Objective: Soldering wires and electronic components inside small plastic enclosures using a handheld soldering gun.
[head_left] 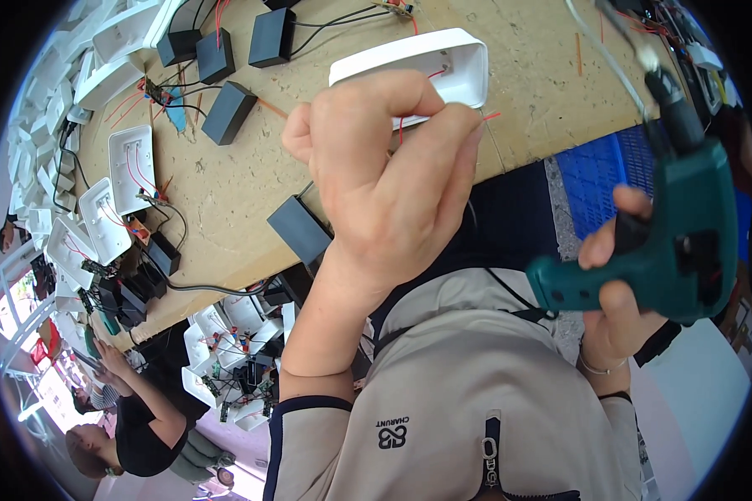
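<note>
My left hand [384, 175] is closed in a pinch over the table's near edge. A thin red wire [492, 115] sticks out beside its fingertips, which seem to grip it. Just behind the hand lies an open white plastic casing [473, 73], partly covered by my fingers, with red wire inside. On the right, my right hand [617, 288] is wrapped round the handle of a dark green glue gun [685, 230]. Its black nozzle [673, 104] points away from me, and a finger is at the trigger. Near my left wrist rests a black box [299, 230] with a lead.
Several black boxes [228, 113] with leads and small circuit boards lie on the wooden table [251, 179]. White casings [131, 171] line its left side, with more piled beyond. A blue crate [602, 175] stands right. A co-worker [146, 417] is at lower left.
</note>
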Motion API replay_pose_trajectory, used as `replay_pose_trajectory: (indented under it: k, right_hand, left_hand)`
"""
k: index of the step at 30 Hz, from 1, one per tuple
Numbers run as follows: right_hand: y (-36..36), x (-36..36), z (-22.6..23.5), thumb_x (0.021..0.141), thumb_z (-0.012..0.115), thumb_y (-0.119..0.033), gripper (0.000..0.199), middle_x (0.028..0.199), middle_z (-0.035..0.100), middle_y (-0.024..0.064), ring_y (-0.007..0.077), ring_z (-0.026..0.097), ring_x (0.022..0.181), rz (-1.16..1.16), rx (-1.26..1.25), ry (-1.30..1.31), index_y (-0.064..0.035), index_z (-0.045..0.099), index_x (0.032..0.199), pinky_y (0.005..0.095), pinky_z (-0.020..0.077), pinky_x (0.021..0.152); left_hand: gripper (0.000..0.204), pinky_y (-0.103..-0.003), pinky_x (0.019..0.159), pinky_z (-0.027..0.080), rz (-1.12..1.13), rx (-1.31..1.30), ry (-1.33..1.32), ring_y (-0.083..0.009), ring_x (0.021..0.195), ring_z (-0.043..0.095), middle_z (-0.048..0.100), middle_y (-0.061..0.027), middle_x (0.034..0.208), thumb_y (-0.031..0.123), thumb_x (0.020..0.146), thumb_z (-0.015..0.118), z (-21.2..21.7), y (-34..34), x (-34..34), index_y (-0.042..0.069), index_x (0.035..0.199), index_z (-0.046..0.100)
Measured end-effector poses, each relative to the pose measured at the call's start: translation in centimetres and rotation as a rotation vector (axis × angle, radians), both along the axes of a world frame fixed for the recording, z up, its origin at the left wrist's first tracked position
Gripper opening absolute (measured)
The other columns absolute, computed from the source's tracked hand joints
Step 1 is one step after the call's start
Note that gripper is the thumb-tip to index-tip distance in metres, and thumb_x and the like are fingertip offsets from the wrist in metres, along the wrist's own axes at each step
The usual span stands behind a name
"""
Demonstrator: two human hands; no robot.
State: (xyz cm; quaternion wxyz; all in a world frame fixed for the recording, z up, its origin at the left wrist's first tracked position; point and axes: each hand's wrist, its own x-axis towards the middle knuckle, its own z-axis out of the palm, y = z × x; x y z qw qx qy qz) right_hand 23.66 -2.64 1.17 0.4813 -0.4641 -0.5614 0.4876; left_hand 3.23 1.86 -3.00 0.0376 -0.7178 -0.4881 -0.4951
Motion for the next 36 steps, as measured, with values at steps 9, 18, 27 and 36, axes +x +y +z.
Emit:
replay_pose_trajectory:
  k: [9,18,27,36]
  right_hand:
    - [3.3,-5.6,-0.5,0.068,0.055,0.007,0.053,0.108,0.051,0.0198,0.0163,0.056,0.077,-0.105,0.086,0.018,0.0047,0.038,0.118,0.0264,0.0478,0.068]
    - [4.0,-6.1,-0.6,0.068,0.055,0.007,0.053,0.107,0.051,0.0209,0.0150,0.056,0.073,-0.063,0.126,-0.042,0.0037,0.037,0.117,0.0254,0.0471,0.066]
    - [3.9,-5.3,-0.5,0.070,0.053,-0.001,0.057,0.107,0.048,0.0238,0.0149,0.052,0.068,-0.082,0.076,0.064,0.0038,0.030,0.123,0.0254,0.0452,0.062]
    - [-1.3,0.8,0.1,0.073,0.058,-0.015,0.053,0.107,0.049,0.0191,0.0143,0.052,0.069,-0.049,0.059,-0.218,0.0069,0.036,0.116,0.0228,0.0431,0.059]
  left_hand:
    - [0.034,-0.029,0.067,0.021,-0.055,0.127,-0.069,-0.0127,0.067,0.047,0.048,0.0027,0.079,0.006,0.044,0.067,0.0,-1.3,0.5,0.011,0.077,0.064]
    - [0.034,-0.029,0.068,0.020,-0.103,0.119,-0.089,-0.0130,0.067,0.046,0.047,0.0024,0.079,0.012,0.041,0.063,-0.7,-1.4,0.1,0.009,0.075,0.064]
    - [0.016,-0.025,0.065,0.035,-0.102,-0.074,-0.129,-0.0167,0.077,0.045,0.046,-0.0080,0.086,0.001,0.062,0.070,0.4,-0.8,-1.0,0.005,0.076,0.062]
    - [0.010,-0.031,0.072,0.031,0.221,-0.042,0.073,-0.0186,0.081,0.049,0.054,-0.0058,0.088,0.006,0.061,0.067,-0.1,1.5,-0.1,0.008,0.070,0.063]
